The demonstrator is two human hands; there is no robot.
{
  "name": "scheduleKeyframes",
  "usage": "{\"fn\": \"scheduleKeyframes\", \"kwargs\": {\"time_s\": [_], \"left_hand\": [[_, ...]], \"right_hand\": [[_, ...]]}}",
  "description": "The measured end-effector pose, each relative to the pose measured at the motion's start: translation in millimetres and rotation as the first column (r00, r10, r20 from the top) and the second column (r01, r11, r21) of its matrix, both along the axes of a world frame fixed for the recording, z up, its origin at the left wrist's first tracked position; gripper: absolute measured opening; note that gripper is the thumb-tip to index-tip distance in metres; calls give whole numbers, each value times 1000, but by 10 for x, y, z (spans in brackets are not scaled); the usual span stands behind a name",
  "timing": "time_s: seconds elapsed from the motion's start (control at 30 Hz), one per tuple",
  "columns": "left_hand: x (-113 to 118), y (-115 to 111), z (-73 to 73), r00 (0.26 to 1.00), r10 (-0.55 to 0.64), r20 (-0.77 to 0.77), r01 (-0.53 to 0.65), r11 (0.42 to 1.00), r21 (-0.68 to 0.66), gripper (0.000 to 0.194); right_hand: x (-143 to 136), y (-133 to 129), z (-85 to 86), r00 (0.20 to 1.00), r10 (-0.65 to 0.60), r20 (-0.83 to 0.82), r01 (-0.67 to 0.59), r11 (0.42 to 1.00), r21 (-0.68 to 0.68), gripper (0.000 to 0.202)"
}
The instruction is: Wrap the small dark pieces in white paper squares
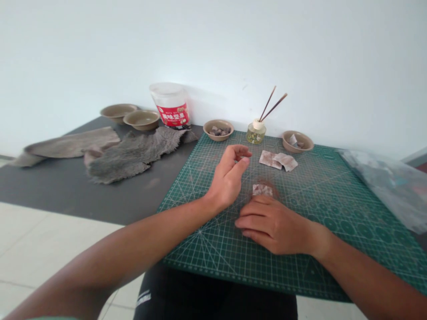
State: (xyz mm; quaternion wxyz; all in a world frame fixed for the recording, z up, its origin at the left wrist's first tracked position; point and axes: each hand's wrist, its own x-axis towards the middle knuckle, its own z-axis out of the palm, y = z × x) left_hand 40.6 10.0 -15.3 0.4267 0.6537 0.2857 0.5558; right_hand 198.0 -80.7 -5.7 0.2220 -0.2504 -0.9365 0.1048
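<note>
My left hand (231, 174) is raised a little over the green cutting mat, its fingers curled toward the thumb. Anything small between those fingertips is hidden from me. My right hand (275, 224) rests low on the mat with bent fingers closed at the near edge of a white, brown-stained piece of paper (262, 190). Part of that paper is covered by the index finger, and reddish-brown dust lies around it. Farther back, two more stained paper pieces (271, 159) lie side by side, overlapping slightly.
A bowl of small brownish lumps (218, 137), a reed diffuser (256, 132) and a bowl with paper scraps (298, 149) line the wall. Leftward are grey cloths (133, 155), two bowls (142, 126) and a plastic tub (171, 106). A clear plastic bag (383, 186) covers the mat's right edge.
</note>
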Motion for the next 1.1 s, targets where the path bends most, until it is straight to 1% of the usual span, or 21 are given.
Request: {"fn": "scheduleKeyframes", "kwargs": {"time_s": [0.07, 0.1, 0.23, 0.3, 0.37, 0.4, 0.43, 0.5, 0.53, 0.57, 0.67, 0.7, 0.73, 0.8, 0.83, 0.87, 0.9, 0.93, 1.0, 1.03, 1.1], "left_hand": [[5, -1, 6, 1000, 11, -8, -11, 1000, -16, 20], [9, 1, 8, 1000, 16, -8, -16, 1000, -26, 19], [34, 20, 8, 999, 42, -1, -42, 996, -77, 16], [41, 31, 5, 998, 52, -18, -53, 994, -94, 16], [44, 39, 1, 998, 55, -27, -57, 994, -97, 16], [44, 42, -1, 998, 53, -27, -56, 994, -96, 16], [44, 44, -3, 998, 53, -25, -55, 994, -96, 15], [44, 46, -6, 998, 55, -21, -57, 994, -95, 15], [44, 46, -6, 998, 58, -22, -60, 994, -97, 15], [43, 46, -4, 998, 61, -25, -63, 993, -98, 15], [41, 43, 5, 997, 64, -43, -68, 993, -96, 15], [41, 41, 7, 997, 64, -50, -68, 993, -94, 15], [41, 39, 9, 996, 65, -55, -70, 993, -93, 15], [44, 35, 9, 996, 69, -62, -74, 993, -89, 14], [46, 33, 8, 996, 69, -65, -75, 993, -88, 14], [47, 31, 7, 995, 67, -70, -73, 994, -86, 15], [47, 29, 6, 995, 61, -79, -68, 994, -83, 15], [46, 26, 7, 995, 53, -88, -60, 995, -77, 16], [38, 16, 14, 994, 34, -102, -39, 998, -50, 17], [31, 7, 19, 994, 22, -108, -26, 999, -31, 17], [14, -18, 32, 992, -2, -128, 4, 1000, 16, 19]], "right_hand": [[2, -9, -6, 990, -24, -138, 32, 998, 55, 14], [2, -9, -13, 987, -26, -160, 37, 997, 65, 12], [0, 8, -47, 999, -36, -32, 35, 999, -29, 7], [3, 12, -51, 990, -74, -117, 71, 997, -30, 4], [4, 9, -49, 969, -91, -228, 97, 995, 14, 3], [3, 6, -47, 970, -85, -228, 93, 995, 24, 3], [1, 3, -47, 982, -73, -176, 78, 997, 17, 4], [-4, -3, -46, 999, -33, -11, 33, 999, -4, 8], [-6, -6, -45, 999, -22, 31, 22, 1000, 1, 10], [-6, -10, -40, 999, -29, 17, 28, 999, 26, 9], [-4, -21, -23, 983, -65, -169, 89, 986, 139, 4], [-3, -23, -21, 984, -58, -171, 83, 986, 142, 5], [-4, -23, -23, 992, -40, -119, 54, 991, 119, 7], [-8, -17, -37, 998, 8, 59, -10, 999, 34, 10], [-10, -12, -45, 992, 26, 121, -27, 1000, 6, 11], [-9, -6, -50, 989, 28, 142, -28, 1000, 0, 10], [-4, 0, -48, 993, 13, 115, -14, 1000, 12, 9], [6, 6, -39, 999, -9, 48, 7, 1000, 29, 8], [40, 22, -1, 983, -74, -167, 79, 997, 21, 5], [62, 32, 23, 951, -127, -283, 126, 992, -20, 5], [109, 58, 63, 833, -255, -491, 194, 966, -173, 6]]}}
